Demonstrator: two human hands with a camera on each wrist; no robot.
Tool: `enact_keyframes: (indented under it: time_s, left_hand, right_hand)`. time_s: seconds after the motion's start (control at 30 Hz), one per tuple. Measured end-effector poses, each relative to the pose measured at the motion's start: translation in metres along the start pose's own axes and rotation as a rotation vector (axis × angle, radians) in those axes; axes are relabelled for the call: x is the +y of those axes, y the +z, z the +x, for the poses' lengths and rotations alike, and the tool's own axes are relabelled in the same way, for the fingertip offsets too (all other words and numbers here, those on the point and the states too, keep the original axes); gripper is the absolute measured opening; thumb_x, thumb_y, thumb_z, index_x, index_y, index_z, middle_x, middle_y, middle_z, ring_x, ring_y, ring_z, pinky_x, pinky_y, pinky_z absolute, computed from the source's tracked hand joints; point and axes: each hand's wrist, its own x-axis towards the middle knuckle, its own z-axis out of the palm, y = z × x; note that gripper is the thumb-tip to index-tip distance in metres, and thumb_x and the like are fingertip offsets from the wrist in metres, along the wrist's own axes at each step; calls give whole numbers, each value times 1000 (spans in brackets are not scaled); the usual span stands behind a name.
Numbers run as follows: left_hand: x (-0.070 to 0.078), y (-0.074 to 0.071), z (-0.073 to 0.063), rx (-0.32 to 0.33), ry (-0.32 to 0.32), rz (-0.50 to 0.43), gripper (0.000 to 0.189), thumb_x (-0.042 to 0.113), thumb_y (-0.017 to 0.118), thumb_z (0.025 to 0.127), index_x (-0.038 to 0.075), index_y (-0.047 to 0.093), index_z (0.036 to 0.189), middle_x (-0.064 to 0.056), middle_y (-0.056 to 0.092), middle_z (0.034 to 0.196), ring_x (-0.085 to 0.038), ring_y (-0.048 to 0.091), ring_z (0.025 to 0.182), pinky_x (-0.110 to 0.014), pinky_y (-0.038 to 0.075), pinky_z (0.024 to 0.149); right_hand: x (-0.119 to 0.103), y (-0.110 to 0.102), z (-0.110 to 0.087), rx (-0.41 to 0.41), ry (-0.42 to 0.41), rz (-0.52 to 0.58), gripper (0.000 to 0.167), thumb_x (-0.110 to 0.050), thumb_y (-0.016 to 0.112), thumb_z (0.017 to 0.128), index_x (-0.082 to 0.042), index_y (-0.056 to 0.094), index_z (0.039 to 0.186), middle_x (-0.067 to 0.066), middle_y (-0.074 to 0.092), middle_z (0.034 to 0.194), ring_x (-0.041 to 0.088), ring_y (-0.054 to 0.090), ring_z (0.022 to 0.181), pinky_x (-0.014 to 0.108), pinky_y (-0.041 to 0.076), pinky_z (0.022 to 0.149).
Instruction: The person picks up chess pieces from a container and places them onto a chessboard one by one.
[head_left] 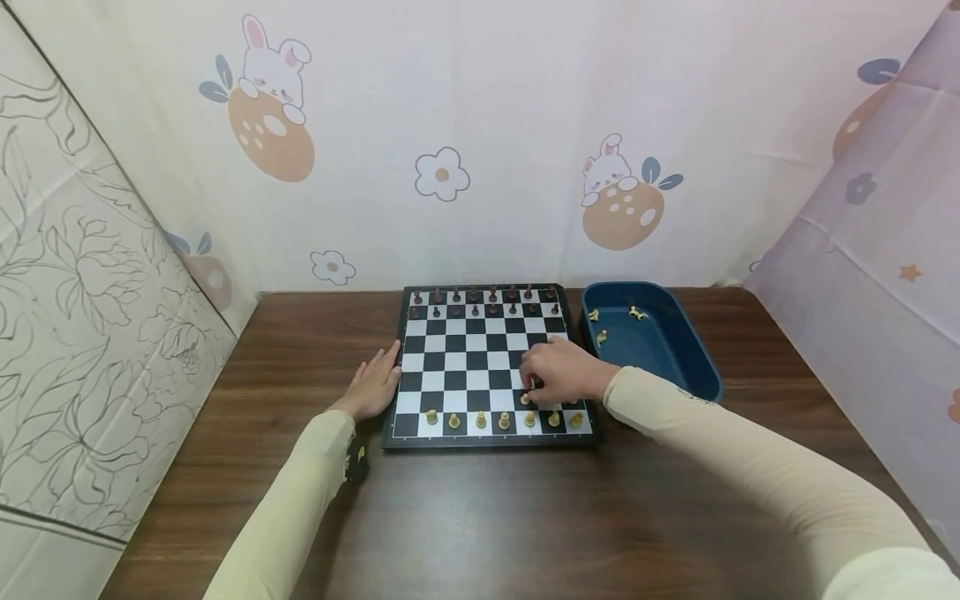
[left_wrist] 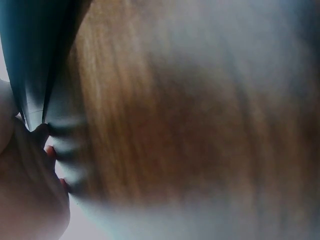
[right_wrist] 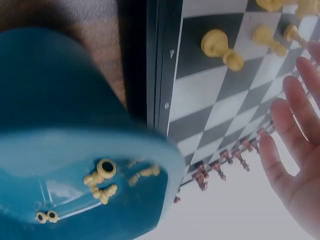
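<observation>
A black-and-white chessboard (head_left: 455, 362) lies on the table. My right hand (head_left: 562, 371) is over its near right part, thumb and fingertips pinching a cream pawn (head_left: 525, 399) that stands in the second row from me. In the right wrist view, more cream pawns (right_wrist: 216, 44) stand beside it; the other fingers are loosely extended. My left hand (head_left: 371, 387) rests flat on the table with its fingertips against the board's left edge. Cream pieces (head_left: 481, 420) line the near row. Dark brown pieces (head_left: 492, 293) fill the two far rows.
Right of the board stands a blue tray (head_left: 708, 367) with several cream pieces (right_wrist: 104, 170) lying in it. The wooden table (head_left: 480, 508) reaches back to a patterned curtain (head_left: 510, 83). A white panel with flower drawings (head_left: 90, 308) borders the left side.
</observation>
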Motion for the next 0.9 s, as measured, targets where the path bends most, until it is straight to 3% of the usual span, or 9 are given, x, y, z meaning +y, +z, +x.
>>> enact_keyframes:
  time_s: [0.4,0.6,0.9]
  left_hand:
    - [-1,0,1,-6,2,-4,55,25,23,104,7,8,154,-13,13,158,-34,8,144,-55,1,113]
    - [1,-1,-1,-9,-1,2,55,25,23,105,6,8,154,-14,13,158,-35,7,144,-55,0,113]
    - [1,0,0,-5,1,0,54,24,23,104,5,8,153,-15,14,157,-35,8,144,-55,1,112]
  right_hand:
    - [19,-31,-14,59,88,-42,6,-27,73,82,-21,73,81,-6,61,78,13,50,73,37,39,71]
    - [39,-42,-21,102,160,-51,6,-25,73,81,-20,73,81,-5,61,77,14,51,72,34,38,68]
    - [75,-48,-35,160,241,-44,4,-20,72,81,-16,73,80,-2,61,77,17,51,71,41,43,70]
